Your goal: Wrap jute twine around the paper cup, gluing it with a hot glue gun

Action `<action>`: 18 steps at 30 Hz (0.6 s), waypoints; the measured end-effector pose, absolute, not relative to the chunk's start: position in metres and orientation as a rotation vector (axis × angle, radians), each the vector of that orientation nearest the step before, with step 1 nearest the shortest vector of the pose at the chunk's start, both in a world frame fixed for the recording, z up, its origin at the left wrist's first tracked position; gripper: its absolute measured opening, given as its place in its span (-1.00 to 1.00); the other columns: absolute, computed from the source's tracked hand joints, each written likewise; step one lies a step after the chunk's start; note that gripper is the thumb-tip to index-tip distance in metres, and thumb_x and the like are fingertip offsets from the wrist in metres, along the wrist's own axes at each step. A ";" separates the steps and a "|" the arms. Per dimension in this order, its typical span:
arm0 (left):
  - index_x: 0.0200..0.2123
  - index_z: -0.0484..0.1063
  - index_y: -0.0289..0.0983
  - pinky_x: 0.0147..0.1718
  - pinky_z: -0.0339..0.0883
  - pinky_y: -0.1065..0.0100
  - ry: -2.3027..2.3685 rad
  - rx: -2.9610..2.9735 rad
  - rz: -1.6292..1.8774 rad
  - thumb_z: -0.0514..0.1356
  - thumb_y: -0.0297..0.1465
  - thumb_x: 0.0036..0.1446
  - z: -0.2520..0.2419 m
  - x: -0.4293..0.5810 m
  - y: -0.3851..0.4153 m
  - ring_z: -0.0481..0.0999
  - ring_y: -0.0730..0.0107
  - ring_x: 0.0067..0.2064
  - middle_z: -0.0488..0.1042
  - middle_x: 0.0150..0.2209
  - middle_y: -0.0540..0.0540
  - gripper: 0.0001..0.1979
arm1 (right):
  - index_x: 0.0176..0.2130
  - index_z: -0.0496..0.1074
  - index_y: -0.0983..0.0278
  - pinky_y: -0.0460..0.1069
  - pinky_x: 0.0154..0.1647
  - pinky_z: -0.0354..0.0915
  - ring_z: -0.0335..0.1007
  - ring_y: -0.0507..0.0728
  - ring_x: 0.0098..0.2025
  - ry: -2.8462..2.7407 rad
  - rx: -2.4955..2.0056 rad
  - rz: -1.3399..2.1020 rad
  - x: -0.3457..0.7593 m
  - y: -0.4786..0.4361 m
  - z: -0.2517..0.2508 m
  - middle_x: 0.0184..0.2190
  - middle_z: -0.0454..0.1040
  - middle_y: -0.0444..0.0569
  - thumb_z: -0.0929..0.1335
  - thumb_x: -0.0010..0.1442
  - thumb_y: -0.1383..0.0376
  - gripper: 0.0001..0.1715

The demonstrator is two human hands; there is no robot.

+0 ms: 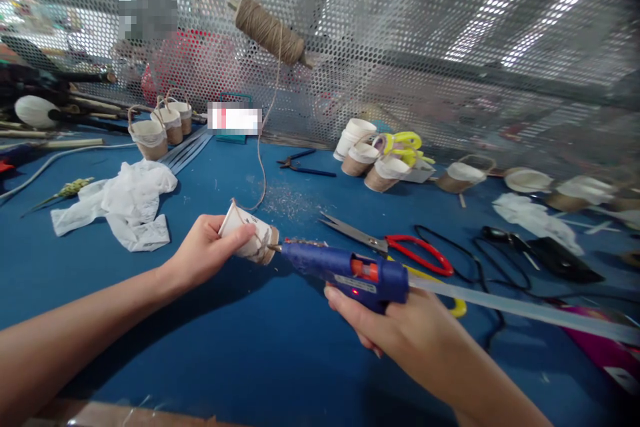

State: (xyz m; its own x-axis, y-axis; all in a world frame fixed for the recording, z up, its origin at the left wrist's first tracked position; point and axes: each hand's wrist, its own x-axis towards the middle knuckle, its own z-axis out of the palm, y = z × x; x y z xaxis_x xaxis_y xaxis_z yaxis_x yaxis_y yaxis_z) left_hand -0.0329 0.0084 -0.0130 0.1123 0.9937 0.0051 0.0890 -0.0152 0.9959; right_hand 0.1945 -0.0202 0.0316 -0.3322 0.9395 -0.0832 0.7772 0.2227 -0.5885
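Note:
My left hand (210, 243) is closed around a white paper cup (239, 221), which lies tilted on its side with twine wound about its base end. My right hand (370, 320) grips a blue hot glue gun (320, 260) whose red light is lit. The gun's nozzle points left and meets, or almost meets, the twine-wrapped end of the cup. A long clear glue stick (500, 300) sticks out of the back of the gun. From the cup, a strand of twine (261, 160) runs up to a twine spool (270, 30) on the mesh panel.
Red-handled scissors (420, 253) lie just beyond the glue gun, and dark pliers (307, 167) farther back. White lace fabric (125, 197) is at left. Small twine-wrapped cups with handles (150, 137) stand back left; more wrapped cups (385, 173) are at right. A black cord (475, 253) loops across the right.

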 end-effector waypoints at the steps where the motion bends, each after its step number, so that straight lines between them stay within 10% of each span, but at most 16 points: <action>1: -0.51 0.48 -0.39 -0.48 0.29 0.48 1.189 1.328 1.093 0.14 -0.27 -0.01 -0.013 -0.033 0.008 0.42 0.45 -0.50 0.53 -0.51 -0.09 -0.72 | -0.64 0.32 0.19 -0.08 -0.76 0.12 0.16 0.01 -0.78 -2.216 -1.610 0.779 0.194 -0.020 0.032 -0.84 0.24 -0.19 0.26 0.03 0.09 -0.66; 18: -0.46 0.45 -0.38 -0.55 0.21 0.57 1.069 1.843 1.182 0.06 -0.44 0.08 -0.009 -0.034 0.001 0.38 0.52 -0.50 0.49 -0.50 -0.04 -0.80 | -0.61 0.26 0.24 -0.10 -0.64 0.21 0.19 -0.01 -0.72 -1.933 -1.801 0.933 0.186 -0.025 0.050 -0.82 0.19 -0.23 0.23 0.03 0.06 -0.65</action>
